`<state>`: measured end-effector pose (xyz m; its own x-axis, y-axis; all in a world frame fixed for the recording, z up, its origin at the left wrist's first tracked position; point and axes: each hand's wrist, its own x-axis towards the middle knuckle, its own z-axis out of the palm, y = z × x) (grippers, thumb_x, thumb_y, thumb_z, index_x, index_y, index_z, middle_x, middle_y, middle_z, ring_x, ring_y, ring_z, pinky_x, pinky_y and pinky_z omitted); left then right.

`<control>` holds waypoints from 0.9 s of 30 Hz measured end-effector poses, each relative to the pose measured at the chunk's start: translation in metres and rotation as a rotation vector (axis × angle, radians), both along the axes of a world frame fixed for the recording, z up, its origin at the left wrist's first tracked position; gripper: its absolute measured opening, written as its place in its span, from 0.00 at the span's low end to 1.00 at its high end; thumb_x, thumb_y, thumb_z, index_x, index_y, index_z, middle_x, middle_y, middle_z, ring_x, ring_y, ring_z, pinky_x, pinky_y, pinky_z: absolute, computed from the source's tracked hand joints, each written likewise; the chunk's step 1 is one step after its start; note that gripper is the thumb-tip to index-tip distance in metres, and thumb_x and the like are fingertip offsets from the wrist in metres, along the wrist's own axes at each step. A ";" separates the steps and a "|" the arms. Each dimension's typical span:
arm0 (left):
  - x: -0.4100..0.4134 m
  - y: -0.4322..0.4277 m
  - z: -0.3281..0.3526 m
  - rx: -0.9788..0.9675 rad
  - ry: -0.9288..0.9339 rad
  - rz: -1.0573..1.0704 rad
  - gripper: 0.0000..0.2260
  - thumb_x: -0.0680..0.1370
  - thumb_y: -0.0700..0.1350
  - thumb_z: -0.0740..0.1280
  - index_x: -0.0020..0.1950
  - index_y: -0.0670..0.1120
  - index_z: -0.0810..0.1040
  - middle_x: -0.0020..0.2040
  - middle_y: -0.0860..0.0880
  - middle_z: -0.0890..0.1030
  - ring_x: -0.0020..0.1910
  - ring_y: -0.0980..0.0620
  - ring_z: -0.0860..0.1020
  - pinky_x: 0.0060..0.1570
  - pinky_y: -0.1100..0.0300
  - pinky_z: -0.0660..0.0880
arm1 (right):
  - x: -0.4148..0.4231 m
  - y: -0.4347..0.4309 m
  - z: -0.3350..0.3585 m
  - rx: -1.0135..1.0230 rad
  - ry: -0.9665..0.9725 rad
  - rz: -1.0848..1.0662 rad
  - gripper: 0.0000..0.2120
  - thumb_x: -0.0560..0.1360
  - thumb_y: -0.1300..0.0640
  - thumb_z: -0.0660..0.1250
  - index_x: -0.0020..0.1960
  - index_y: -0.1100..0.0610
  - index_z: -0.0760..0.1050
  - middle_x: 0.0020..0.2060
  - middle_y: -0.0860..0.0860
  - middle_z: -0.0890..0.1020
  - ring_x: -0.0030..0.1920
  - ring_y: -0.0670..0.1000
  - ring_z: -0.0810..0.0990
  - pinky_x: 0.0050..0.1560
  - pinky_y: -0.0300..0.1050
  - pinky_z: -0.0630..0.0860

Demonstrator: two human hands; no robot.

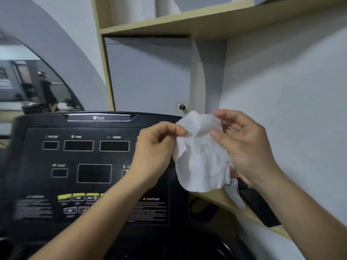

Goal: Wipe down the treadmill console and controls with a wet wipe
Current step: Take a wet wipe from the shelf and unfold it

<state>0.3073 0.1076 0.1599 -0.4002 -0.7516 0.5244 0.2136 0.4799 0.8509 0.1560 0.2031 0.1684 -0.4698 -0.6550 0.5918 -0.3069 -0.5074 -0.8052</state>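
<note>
Overhead, shelf (187, 25); beneath, console (84, 166)

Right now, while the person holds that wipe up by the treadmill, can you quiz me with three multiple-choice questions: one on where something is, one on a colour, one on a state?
1. Where is the wet wipe?
A. Flat on the console
B. In the air between both hands
C. On the upper shelf

2. What colour is the row of buttons low on the treadmill console?
A. Red
B. Blue
C. Yellow-green

3. What state are the console's display windows in?
A. Dark
B. Showing bright numbers
C. Covered by the wipe

Answers:
1 B: the left hand and right hand each pinch a top edge, and the wipe hangs clear of the console.
2 C: the button tops show yellow-green against the black panel.
3 A: every window is blank black.
</note>
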 end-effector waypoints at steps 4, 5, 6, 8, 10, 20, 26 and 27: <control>0.071 -0.008 -0.010 0.076 0.079 0.226 0.15 0.76 0.30 0.63 0.37 0.46 0.83 0.35 0.54 0.82 0.34 0.61 0.76 0.35 0.68 0.71 | 0.051 -0.032 -0.009 0.011 0.006 0.057 0.13 0.73 0.70 0.69 0.50 0.53 0.81 0.42 0.47 0.84 0.46 0.49 0.83 0.51 0.49 0.80; 0.089 -0.010 -0.010 0.077 0.087 0.264 0.13 0.76 0.31 0.65 0.38 0.46 0.82 0.35 0.55 0.82 0.34 0.61 0.76 0.35 0.68 0.72 | 0.065 -0.042 -0.012 0.012 -0.008 0.069 0.13 0.74 0.70 0.68 0.48 0.53 0.81 0.42 0.46 0.84 0.46 0.48 0.83 0.52 0.49 0.80; 0.107 -0.013 -0.010 0.071 0.085 0.292 0.11 0.76 0.32 0.67 0.40 0.46 0.82 0.36 0.55 0.82 0.34 0.60 0.77 0.34 0.66 0.73 | 0.079 -0.051 -0.015 0.014 -0.026 0.084 0.13 0.74 0.70 0.68 0.47 0.52 0.81 0.41 0.46 0.84 0.46 0.47 0.83 0.53 0.49 0.79; 0.143 -0.021 -0.011 0.065 0.051 0.343 0.09 0.74 0.33 0.69 0.42 0.46 0.81 0.37 0.53 0.82 0.35 0.55 0.79 0.31 0.57 0.76 | 0.107 -0.070 -0.020 0.031 -0.092 0.137 0.15 0.75 0.70 0.66 0.44 0.50 0.82 0.41 0.47 0.84 0.48 0.49 0.82 0.54 0.51 0.78; 0.179 -0.033 -0.013 0.063 0.009 0.383 0.12 0.73 0.31 0.68 0.45 0.49 0.81 0.40 0.49 0.83 0.37 0.48 0.81 0.32 0.50 0.78 | 0.137 -0.087 -0.023 0.051 -0.154 0.196 0.18 0.75 0.71 0.63 0.41 0.49 0.81 0.41 0.49 0.83 0.48 0.51 0.81 0.54 0.52 0.77; 0.329 -0.084 -0.027 0.119 0.051 0.337 0.31 0.66 0.20 0.55 0.55 0.50 0.81 0.42 0.51 0.81 0.27 0.53 0.70 0.22 0.64 0.62 | 0.290 -0.149 -0.032 0.116 -0.144 0.121 0.23 0.75 0.71 0.56 0.39 0.43 0.75 0.44 0.55 0.78 0.45 0.53 0.76 0.49 0.57 0.75; 0.373 -0.109 -0.048 0.394 0.228 0.110 0.06 0.74 0.34 0.69 0.46 0.44 0.79 0.31 0.53 0.77 0.27 0.57 0.72 0.27 0.61 0.66 | 0.338 -0.166 -0.043 0.182 -0.148 0.087 0.11 0.79 0.63 0.60 0.48 0.50 0.77 0.42 0.55 0.76 0.42 0.54 0.72 0.45 0.53 0.71; 0.376 -0.113 -0.052 0.427 0.225 0.069 0.07 0.72 0.36 0.72 0.45 0.45 0.78 0.33 0.52 0.77 0.29 0.56 0.73 0.28 0.61 0.68 | 0.344 -0.166 -0.044 0.215 -0.147 0.078 0.07 0.80 0.59 0.61 0.49 0.51 0.77 0.42 0.55 0.75 0.43 0.53 0.72 0.46 0.53 0.71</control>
